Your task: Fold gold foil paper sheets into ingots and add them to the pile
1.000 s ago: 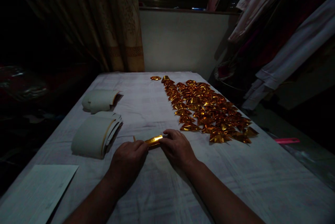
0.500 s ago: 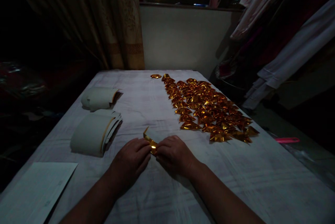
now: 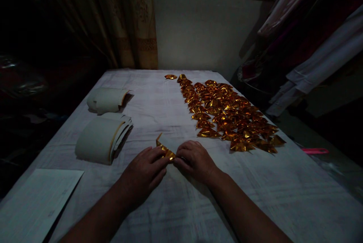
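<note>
Both my hands rest on a white cloth-covered table (image 3: 255, 190) and pinch one piece of gold foil paper (image 3: 165, 150) between them. My left hand (image 3: 144, 173) grips its left part with curled fingers. My right hand (image 3: 195, 159) grips its right end. The paper is partly folded, one corner sticking up. A large spread of several folded gold foil pieces (image 3: 229, 116) lies to the right and beyond my right hand.
Two curled stacks of pale paper sheets (image 3: 103, 137) (image 3: 106, 99) lie at the left. A flat white sheet (image 3: 36, 201) sits at the near left corner. Curtains (image 3: 133, 19) hang behind; clothes (image 3: 312, 46) hang at the right. A pink object (image 3: 314, 151) lies off the table's right edge.
The gold paper was a flat strip held between both hands; it is now folded up with a corner raised. The view tilted slightly downward.
</note>
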Tool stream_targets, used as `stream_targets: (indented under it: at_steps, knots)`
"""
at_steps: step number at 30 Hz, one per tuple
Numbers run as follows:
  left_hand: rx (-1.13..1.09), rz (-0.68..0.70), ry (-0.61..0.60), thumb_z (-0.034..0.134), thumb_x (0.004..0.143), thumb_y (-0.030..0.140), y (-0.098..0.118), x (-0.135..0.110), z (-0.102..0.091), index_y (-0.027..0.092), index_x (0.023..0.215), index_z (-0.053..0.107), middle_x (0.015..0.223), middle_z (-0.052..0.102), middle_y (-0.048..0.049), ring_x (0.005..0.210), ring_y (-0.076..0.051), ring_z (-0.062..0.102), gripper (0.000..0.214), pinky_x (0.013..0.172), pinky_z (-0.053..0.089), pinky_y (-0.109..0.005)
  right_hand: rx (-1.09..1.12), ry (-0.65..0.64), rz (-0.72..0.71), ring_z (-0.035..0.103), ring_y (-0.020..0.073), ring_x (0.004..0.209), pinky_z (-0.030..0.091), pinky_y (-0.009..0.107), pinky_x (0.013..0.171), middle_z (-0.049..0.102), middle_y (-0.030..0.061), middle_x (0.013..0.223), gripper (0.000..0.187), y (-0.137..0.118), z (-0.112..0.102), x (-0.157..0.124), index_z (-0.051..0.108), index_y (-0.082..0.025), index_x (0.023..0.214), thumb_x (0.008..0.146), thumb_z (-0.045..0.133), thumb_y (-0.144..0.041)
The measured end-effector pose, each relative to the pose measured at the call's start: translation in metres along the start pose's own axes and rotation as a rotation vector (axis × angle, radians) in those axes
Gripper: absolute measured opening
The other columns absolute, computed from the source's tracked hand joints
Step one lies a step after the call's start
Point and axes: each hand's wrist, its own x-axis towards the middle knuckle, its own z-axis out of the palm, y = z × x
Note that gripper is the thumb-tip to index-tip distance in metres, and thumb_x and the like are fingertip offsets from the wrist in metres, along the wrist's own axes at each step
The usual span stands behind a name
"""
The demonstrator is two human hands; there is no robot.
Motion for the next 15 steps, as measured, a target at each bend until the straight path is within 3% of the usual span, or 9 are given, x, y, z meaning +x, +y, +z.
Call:
stream_targets:
  at_steps: [5, 15]
  knots:
    - [0.047, -0.016, -0.004, 0.052, 0.096, 0.018, -0.003, -0.004, 0.004, 0.026, 0.127, 0.064, 0.131, 0.063, -0.0079, 0.121, -0.023, 0.059, 0.034, 0.112, 0.043, -0.05, 0.019, -0.04, 0.01, 0.058, 0.0194, 0.092, 0.038, 0.034, 0.08, 0.069, 0.0037, 0.097, 0.003, -0.001, -0.003, 0.0, 0.068, -0.021, 0.093, 0.092, 0.067, -0.023]
    - [0.1, 0.004, 0.011, 0.05, 0.099, 0.021, -0.006, -0.007, 0.007, 0.022, 0.137, 0.056, 0.134, 0.065, -0.0095, 0.125, -0.023, 0.059, 0.039, 0.111, 0.041, -0.049, 0.008, 0.035, 0.209, 0.056, 0.0196, 0.089, 0.036, 0.034, 0.08, 0.066, 0.003, 0.092, 0.009, -0.01, 0.004, 0.002, 0.064, -0.021, 0.082, 0.09, 0.067, -0.021]
